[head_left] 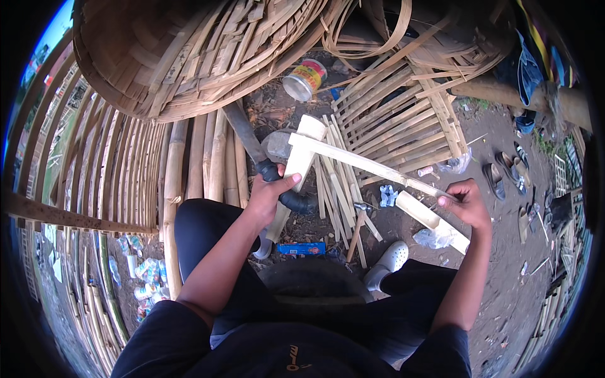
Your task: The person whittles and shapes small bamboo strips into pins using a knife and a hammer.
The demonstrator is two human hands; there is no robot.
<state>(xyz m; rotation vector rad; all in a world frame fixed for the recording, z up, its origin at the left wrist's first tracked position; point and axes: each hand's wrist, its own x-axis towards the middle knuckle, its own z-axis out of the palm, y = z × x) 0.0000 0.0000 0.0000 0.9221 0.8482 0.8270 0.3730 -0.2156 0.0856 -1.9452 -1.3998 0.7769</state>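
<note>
My left hand point(270, 194) is closed, its thumb pressed on an upright pale split bamboo piece point(299, 165). A large knife point(244, 133) with a black, curved handle passes by this hand; whether the fingers grip the handle too is hidden. My right hand point(467, 203) pinches the near end of a long, thin bamboo strip point(372, 166). The strip's other end crosses the top of the bamboo piece. Just below the right hand lies a split bamboo trough point(418, 213). Several cut slats point(340, 189) are on the ground between my legs, near a grey stone point(276, 145).
Large woven bamboo baskets point(142, 57) hang over the far side. A slatted bamboo panel point(397, 113) and a tin can point(305, 80) stand beyond my hands. A blue packet point(301, 249) lies near my feet. Bamboo poles point(218, 157) are at left, sandals point(495, 180) at right.
</note>
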